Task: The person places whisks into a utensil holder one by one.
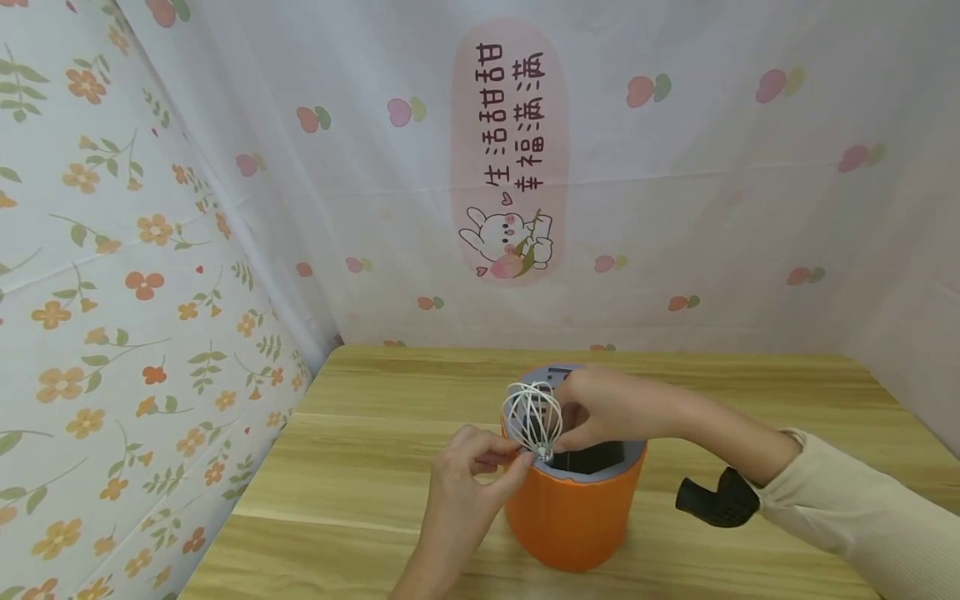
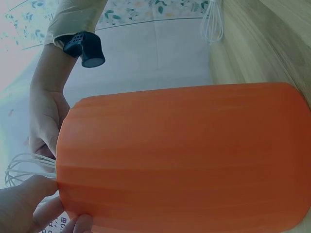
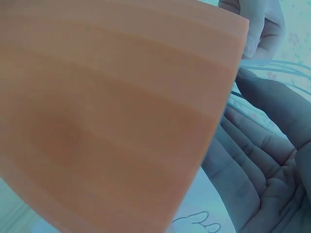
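Plainly, the left hand [image 1: 468, 479] pinches the white wire whisk [image 1: 534, 418] at its base; the right hand [image 1: 603, 408] curls beside it, its hold unclear. The whisk is at the near-left rim of the orange bin [image 1: 568, 521], well in from the far edge of the bench [image 1: 360, 467]. Gripping the base should spare the wires.

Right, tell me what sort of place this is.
Likely a makeshift tabletop booth indoors: a floral cloth hangs at the left, and a rabbit-print cloth hangs behind the wood-grain table.
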The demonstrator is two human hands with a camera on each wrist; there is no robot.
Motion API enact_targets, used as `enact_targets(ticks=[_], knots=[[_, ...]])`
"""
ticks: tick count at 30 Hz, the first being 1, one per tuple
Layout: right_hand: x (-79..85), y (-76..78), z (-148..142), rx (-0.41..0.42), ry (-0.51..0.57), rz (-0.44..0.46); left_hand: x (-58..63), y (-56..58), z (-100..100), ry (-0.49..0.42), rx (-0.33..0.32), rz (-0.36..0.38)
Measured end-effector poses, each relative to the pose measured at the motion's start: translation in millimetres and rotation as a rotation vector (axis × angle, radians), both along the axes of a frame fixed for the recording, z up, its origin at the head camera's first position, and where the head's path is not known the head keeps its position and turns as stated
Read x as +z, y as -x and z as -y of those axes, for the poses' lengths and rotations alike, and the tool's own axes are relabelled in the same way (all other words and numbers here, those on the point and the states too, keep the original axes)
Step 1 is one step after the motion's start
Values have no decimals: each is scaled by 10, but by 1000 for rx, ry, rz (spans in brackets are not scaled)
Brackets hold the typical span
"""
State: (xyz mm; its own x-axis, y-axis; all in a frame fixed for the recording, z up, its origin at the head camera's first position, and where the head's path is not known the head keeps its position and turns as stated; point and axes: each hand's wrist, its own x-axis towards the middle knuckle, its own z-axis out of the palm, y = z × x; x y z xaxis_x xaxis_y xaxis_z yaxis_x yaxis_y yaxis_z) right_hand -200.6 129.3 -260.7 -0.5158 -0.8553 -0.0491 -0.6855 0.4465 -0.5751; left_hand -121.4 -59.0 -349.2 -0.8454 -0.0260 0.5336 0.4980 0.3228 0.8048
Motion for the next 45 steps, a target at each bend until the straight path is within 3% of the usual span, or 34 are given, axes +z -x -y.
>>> enact_targets(ticks=[19, 27, 36, 45], knots=[[49, -39, -179, -51, 6, 48, 0, 23, 5, 34, 0, 59], [76, -63, -230, -65, 37, 48, -14, 16, 1, 4, -11, 38], [156, -85, -418, -142, 65, 64, -38, 1, 4, -26, -15, 35], [137, -82, -719, -223, 107, 63, -7, -17, 7, -16, -12, 28]])
